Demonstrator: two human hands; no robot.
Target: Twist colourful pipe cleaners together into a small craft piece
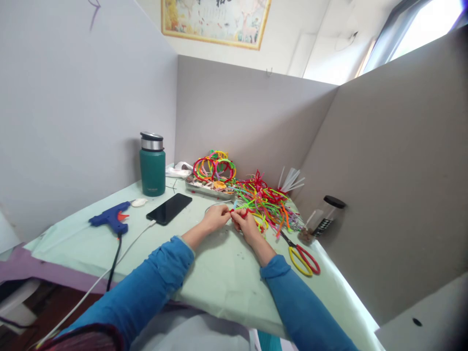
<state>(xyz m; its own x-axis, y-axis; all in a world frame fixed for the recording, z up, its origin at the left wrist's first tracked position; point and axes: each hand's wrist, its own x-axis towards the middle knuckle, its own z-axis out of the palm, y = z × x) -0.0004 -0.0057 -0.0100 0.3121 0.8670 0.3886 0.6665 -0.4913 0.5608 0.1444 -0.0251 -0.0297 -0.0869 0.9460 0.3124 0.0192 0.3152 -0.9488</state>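
My left hand (217,217) and my right hand (245,223) meet over the middle of the table, fingertips pinched close together. Between them runs a short red pipe cleaner (231,211), gripped from both sides; its far end pokes out past my right fingers. Most of its length is hidden by the fingers. Just beyond my hands lies a loose heap of pipe cleaners (263,200) in red, green, orange and other colours. Scissors (302,256) with one yellow and one red handle rest to the right of my right hand.
A metal tray (210,191) holds bits and pipe-cleaner rings (215,168). On the left are a green bottle (152,165), a phone (169,208) on a white cable and a blue glue gun (111,217). Glue sticks (291,179) and a clear jar (323,219) stand right. Grey partitions (248,112) enclose the table.
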